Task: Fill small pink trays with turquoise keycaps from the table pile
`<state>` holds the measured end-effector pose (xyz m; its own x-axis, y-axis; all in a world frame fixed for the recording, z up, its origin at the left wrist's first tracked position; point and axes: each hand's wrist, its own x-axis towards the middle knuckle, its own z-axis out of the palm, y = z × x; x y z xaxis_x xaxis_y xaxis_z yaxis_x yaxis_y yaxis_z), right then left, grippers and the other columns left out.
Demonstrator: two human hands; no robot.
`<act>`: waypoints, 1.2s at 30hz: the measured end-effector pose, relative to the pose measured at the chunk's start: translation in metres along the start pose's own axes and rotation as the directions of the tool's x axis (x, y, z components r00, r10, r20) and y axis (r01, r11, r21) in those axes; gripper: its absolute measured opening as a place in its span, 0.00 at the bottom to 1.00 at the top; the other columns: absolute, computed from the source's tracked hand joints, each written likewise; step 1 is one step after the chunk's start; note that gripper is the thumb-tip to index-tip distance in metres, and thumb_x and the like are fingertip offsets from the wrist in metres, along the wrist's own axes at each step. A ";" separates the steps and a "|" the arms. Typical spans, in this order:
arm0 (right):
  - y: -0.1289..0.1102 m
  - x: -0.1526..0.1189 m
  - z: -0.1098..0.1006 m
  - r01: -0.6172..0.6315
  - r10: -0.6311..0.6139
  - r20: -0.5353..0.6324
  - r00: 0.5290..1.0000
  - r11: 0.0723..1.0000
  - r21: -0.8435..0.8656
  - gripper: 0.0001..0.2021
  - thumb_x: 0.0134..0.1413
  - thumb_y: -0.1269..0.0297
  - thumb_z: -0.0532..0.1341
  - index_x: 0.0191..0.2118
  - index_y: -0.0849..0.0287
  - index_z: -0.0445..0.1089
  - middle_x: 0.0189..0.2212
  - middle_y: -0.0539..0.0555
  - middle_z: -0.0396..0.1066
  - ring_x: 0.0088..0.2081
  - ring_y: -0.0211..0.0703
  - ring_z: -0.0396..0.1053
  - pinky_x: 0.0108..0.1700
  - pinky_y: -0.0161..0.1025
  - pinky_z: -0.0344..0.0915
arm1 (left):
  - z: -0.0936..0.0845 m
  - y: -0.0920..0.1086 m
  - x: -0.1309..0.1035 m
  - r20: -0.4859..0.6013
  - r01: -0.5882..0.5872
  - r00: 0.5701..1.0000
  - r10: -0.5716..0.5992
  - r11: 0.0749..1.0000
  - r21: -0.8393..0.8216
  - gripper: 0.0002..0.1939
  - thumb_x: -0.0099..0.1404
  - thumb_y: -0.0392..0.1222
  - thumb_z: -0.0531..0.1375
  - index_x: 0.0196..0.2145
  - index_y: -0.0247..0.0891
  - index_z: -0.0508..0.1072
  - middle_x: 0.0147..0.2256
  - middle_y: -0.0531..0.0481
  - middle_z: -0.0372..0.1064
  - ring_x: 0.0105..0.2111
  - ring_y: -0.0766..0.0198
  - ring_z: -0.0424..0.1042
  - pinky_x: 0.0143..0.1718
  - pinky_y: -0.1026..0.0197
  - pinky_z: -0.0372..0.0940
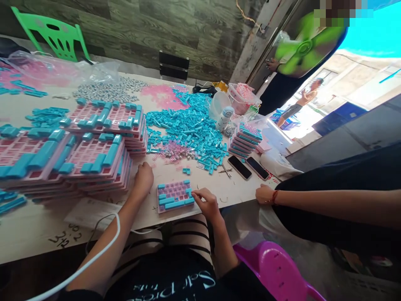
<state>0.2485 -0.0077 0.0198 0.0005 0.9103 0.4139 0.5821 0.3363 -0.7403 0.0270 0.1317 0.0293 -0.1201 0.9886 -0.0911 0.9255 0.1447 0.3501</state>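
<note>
A small pink keyboard (pixel 176 195) with blue keys lies flat near the table's front edge. My right hand (pixel 205 201) is at its right side, fingertips bent together by the blue keys; what they hold, if anything, is too small to tell. Further left, my left hand (pixel 144 175) rests with curled fingers on the table, beside tall stacks of similar pink and blue keyboards (pixel 94 156). Whatever is inside its fingers is hidden. Behind the keyboard are a small pile of pink pieces (pixel 177 151) and a single blue piece (pixel 186 171).
Loose blue pieces (pixel 194 125) cover the table's middle. Two phones (pixel 239 167), tweezers (pixel 226 170) and another keyboard stack (pixel 244 140) lie to the right. Another person's hand (pixel 265 195) rests at the table's edge. A white cable (pixel 115 238) crosses my left arm.
</note>
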 end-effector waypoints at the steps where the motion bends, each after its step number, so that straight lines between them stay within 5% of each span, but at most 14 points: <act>1: -0.002 0.001 0.000 -0.005 0.005 -0.003 1.000 1.000 0.013 0.07 0.57 0.64 0.58 0.35 0.55 0.74 0.28 0.53 0.74 0.31 0.41 0.68 0.35 0.40 0.67 | -0.003 0.000 0.000 0.000 -0.004 1.000 0.004 0.996 -0.086 0.13 0.66 0.39 0.47 0.41 0.28 0.65 0.40 0.35 0.69 0.39 0.53 0.71 0.34 0.60 0.62; 5: -0.016 0.005 0.003 -0.056 0.060 -0.037 0.998 0.993 0.101 0.07 0.56 0.64 0.58 0.37 0.55 0.74 0.30 0.53 0.74 0.31 0.40 0.69 0.36 0.39 0.67 | -0.015 0.012 -0.024 0.112 -0.149 0.967 0.228 0.865 -0.479 0.18 0.64 0.52 0.49 0.30 0.35 0.67 0.27 0.48 0.68 0.29 0.61 0.68 0.28 0.63 0.58; 9: -0.032 0.011 0.016 -0.128 0.131 -0.001 0.991 0.971 0.203 0.09 0.54 0.62 0.60 0.41 0.54 0.73 0.34 0.53 0.74 0.32 0.40 0.69 0.36 0.38 0.68 | -0.014 0.026 -0.074 0.319 -0.104 0.764 0.561 0.595 -0.797 0.24 0.59 0.61 0.51 0.24 0.36 0.66 0.19 0.54 0.60 0.21 0.67 0.60 0.23 0.65 0.54; 10: -0.034 0.012 0.019 -0.143 0.140 0.029 0.990 0.961 0.235 0.10 0.54 0.61 0.60 0.41 0.55 0.73 0.34 0.53 0.74 0.32 0.40 0.70 0.36 0.38 0.68 | -0.013 0.028 -0.084 0.318 -0.082 0.747 0.584 0.556 -0.827 0.25 0.59 0.62 0.51 0.24 0.36 0.66 0.19 0.54 0.60 0.20 0.68 0.59 0.22 0.66 0.53; 14: -0.036 0.012 0.030 -0.172 0.145 0.109 0.983 0.938 0.300 0.12 0.50 0.58 0.63 0.41 0.56 0.73 0.31 0.53 0.73 0.32 0.42 0.70 0.35 0.39 0.69 | -0.007 0.026 -0.105 0.226 -0.093 0.833 0.505 0.531 -0.842 0.26 0.62 0.61 0.48 0.29 0.35 0.70 0.22 0.52 0.64 0.24 0.65 0.62 0.27 0.63 0.56; 18: -0.036 0.013 0.031 -0.187 0.139 0.170 0.976 0.932 0.310 0.10 0.50 0.59 0.63 0.38 0.57 0.73 0.30 0.53 0.72 0.32 0.41 0.68 0.34 0.38 0.67 | -0.005 0.022 -0.106 0.188 -0.130 0.863 0.468 0.566 -0.814 0.25 0.63 0.60 0.47 0.31 0.36 0.72 0.30 0.47 0.70 0.33 0.60 0.67 0.36 0.60 0.59; 21: -0.038 0.015 0.029 -0.214 0.161 0.172 0.972 0.908 0.361 0.11 0.51 0.60 0.62 0.41 0.56 0.72 0.32 0.53 0.71 0.33 0.40 0.68 0.34 0.37 0.67 | 0.000 0.025 -0.107 0.272 0.056 0.877 0.397 0.478 -0.877 0.28 0.60 0.64 0.47 0.27 0.36 0.68 0.23 0.51 0.64 0.24 0.65 0.62 0.25 0.63 0.57; 23: -0.038 0.014 0.029 -0.211 0.172 0.133 0.976 0.895 0.393 0.12 0.52 0.61 0.62 0.43 0.55 0.71 0.33 0.53 0.69 0.34 0.39 0.68 0.36 0.37 0.67 | 0.003 0.028 -0.110 0.405 0.276 0.851 0.333 0.370 -0.887 0.29 0.57 0.68 0.48 0.26 0.36 0.65 0.18 0.56 0.56 0.17 0.70 0.54 0.18 0.66 0.48; 25: -0.037 0.013 0.029 -0.186 0.157 0.105 0.982 0.900 0.395 0.12 0.52 0.61 0.62 0.44 0.54 0.71 0.35 0.53 0.68 0.36 0.40 0.67 0.37 0.37 0.67 | 0.003 0.032 -0.113 0.528 0.451 0.782 0.331 0.284 -0.846 0.29 0.53 0.70 0.50 0.28 0.36 0.64 0.17 0.59 0.52 0.15 0.73 0.49 0.15 0.69 0.41; 27: -0.035 0.012 0.028 -0.161 0.133 0.099 0.986 0.912 0.378 0.12 0.51 0.61 0.62 0.43 0.53 0.72 0.35 0.53 0.66 0.37 0.40 0.67 0.37 0.37 0.67 | 0.002 0.034 -0.116 0.558 0.497 0.747 0.361 0.252 -0.830 0.29 0.52 0.69 0.53 0.30 0.36 0.66 0.16 0.60 0.51 0.14 0.74 0.47 0.15 0.69 0.38; 32: -0.032 0.012 0.023 -0.147 0.115 0.118 0.986 0.938 0.313 0.12 0.52 0.62 0.63 0.43 0.54 0.73 0.34 0.53 0.66 0.35 0.39 0.67 0.36 0.37 0.66 | 0.003 0.028 -0.115 0.344 0.219 0.857 0.384 0.334 -0.917 0.24 0.57 0.62 0.53 0.30 0.34 0.71 0.19 0.54 0.60 0.19 0.69 0.57 0.19 0.66 0.51; 36: -0.035 0.013 0.019 -0.062 0.043 0.089 0.995 0.975 0.215 0.09 0.53 0.64 0.61 0.41 0.56 0.74 0.32 0.53 0.69 0.33 0.38 0.67 0.35 0.37 0.66 | 0.007 0.019 -0.114 0.207 -0.003 0.891 0.404 0.461 -0.887 0.23 0.62 0.57 0.51 0.33 0.34 0.73 0.29 0.49 0.71 0.31 0.62 0.67 0.32 0.63 0.59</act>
<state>0.2128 -0.0030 0.0418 -0.0471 0.9419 0.3325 0.3928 0.3236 -0.8608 0.0610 0.0212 0.0402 0.3407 0.9308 -0.1327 0.1081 0.1014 0.9890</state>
